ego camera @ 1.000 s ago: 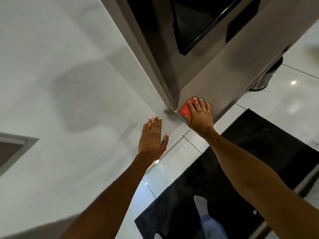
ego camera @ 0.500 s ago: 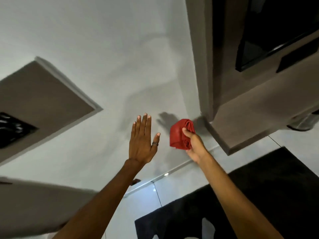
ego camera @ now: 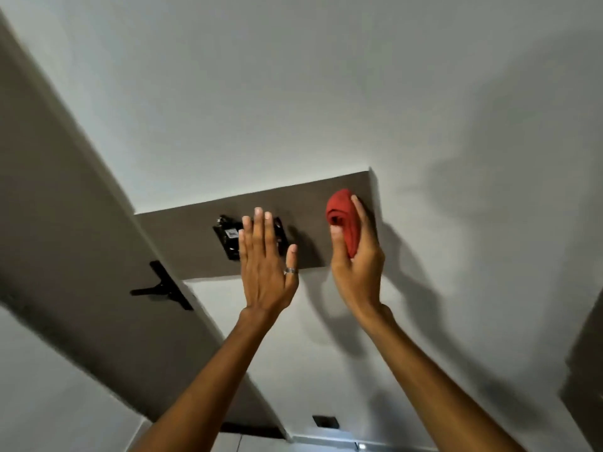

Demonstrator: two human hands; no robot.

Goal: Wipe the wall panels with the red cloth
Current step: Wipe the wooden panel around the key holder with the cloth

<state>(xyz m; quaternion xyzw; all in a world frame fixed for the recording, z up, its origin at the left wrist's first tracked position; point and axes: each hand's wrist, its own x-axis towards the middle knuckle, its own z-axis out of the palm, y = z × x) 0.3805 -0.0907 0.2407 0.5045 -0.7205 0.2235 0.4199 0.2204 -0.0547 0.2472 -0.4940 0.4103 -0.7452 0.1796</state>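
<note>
Fingers [ego camera: 365, 220] of the right hand [ego camera: 357, 272] were curled around the red cloth [ego camera: 342, 220], thumb pressing from the near side, so the cloth sat bunched into a thick pad, a shape that looked meant for rubbing. It was held up before the right end of the brown wall panel [ego camera: 192, 230]; whether it touched the panel I could not tell. To the left of the cloth, the left hand [ego camera: 266, 265] was raised flat with its fingers [ego camera: 259, 230] straight and close together, holding nothing, a ring [ego camera: 291, 271] on one; it seemed poised to brace against the panel. It partly hid a black fitting [ego camera: 228, 238] mounted on the panel's middle. The panel's right edge lay just beyond the cloth, with bare white wall [ego camera: 456, 125] past it, so a stroke rightward would soon run off. Leftward the fitting would interrupt a long pass. Further left, a wider brown panel [ego camera: 65, 223] ran diagonally, carrying a black handle [ego camera: 163, 288].
</note>
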